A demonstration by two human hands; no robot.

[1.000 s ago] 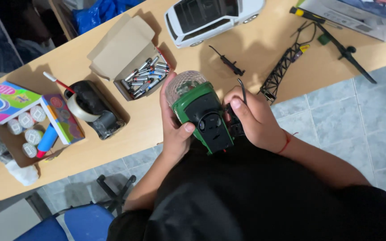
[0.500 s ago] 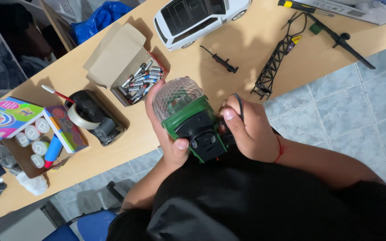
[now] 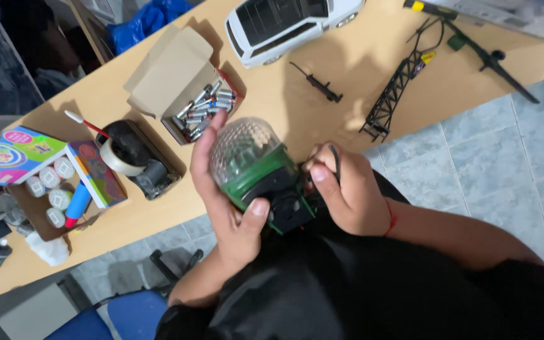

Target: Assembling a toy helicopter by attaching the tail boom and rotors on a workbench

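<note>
Head view, only one camera. Left hand (image 3: 231, 211) cradles a green dome-topped gadget (image 3: 254, 170) from below, fingers (image 3: 204, 151) wrapped up its far side and thumb pressed on the green rim, so the grip is closed around it. The gadget has a clear faceted dome and a black base (image 3: 288, 204); it is held above the person's lap, just off the near edge of the table (image 3: 284, 107), tilted with the dome toward the table. Right hand (image 3: 341, 192) sits against the black base, fingers curled and pressed together on a thin dark tool (image 3: 335, 165); its tip is hidden, so the contact point cannot be told.

Landmark is the gadget. Just beyond the dome lies an open cardboard box (image 3: 174, 79) holding batteries (image 3: 203, 110). Left of the gadget stand a roll of tape (image 3: 118, 157) in a black dispenser (image 3: 149, 173), with a red-handled stick (image 3: 86, 126) touching it. Farther left are a colourful box (image 3: 11, 154) and small paint pots (image 3: 51, 179). Beyond the gadget, at the table's far edge, sits a white toy car (image 3: 291, 22). Right of it lie a small black part (image 3: 316, 82), a black lattice tower piece (image 3: 391, 97) and a long dark rod (image 3: 492, 60). Grey floor tiles (image 3: 505, 157) show right of the hands.
</note>
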